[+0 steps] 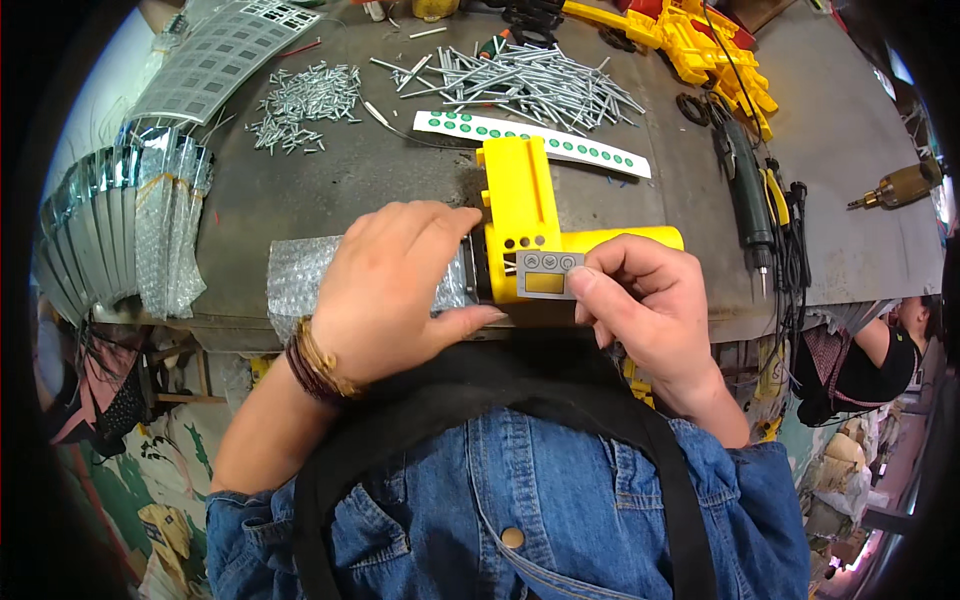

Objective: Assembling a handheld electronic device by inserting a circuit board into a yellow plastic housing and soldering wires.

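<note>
In front of me on the workbench lies a yellow plastic tool housing (520, 190) with a round handle-like arm pointing right. My left hand (390, 275) is wrapped over its left end, fingers on the far side and thumb on the near side. Bubble wrap (297, 275) shows under and beside that hand. Between thumb and fingers, my right hand (650, 305) pinches a small grey panel sticker (545, 280) with round button marks and a yellowish window. The sticker lies over the housing's near part, below three dark holes; whether it is stuck down I cannot tell.
Beyond the housing lie a white strip of green dot stickers (605, 155), a heap of long screws (540, 85) and short screws (305, 105). A dark electric screwdriver (745, 190) is at right, near more yellow housings (690, 45). Label sheets (215, 65) and silvery strips (95, 230) stand left.
</note>
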The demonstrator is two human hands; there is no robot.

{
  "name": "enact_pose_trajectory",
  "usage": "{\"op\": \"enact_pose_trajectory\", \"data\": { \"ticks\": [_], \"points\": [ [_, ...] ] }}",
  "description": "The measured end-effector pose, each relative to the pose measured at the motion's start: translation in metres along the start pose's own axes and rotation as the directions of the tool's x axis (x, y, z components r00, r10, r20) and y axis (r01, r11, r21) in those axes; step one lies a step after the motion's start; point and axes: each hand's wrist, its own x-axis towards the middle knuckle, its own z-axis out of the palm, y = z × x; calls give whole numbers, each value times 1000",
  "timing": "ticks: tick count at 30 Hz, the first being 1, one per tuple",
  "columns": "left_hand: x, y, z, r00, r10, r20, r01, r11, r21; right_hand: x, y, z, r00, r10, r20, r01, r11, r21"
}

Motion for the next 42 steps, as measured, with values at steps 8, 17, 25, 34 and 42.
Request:
{"op": "enact_pose_trajectory", "data": {
  "ticks": [8,17,25,34,42],
  "points": [
    [-6,10,8,995,14,-97,-6,997,79,2,1,10,999,22,-29,-25,996,-83],
    [-9,10,13,992,28,-125,-17,996,87,0,-2,13,999,3,-54,-14,977,-213],
    [-12,5,11,980,152,-125,-138,984,117,3,-1,16,988,-134,-72,97,919,-381],
    [-15,-3,10,964,219,-149,-204,973,112,21,-10,-11,787,-584,199,389,220,-895],
    [7,5,-40,992,67,107,-38,966,-255,26,-18,-29,520,-692,500,497,-231,-836]
  ]
}}
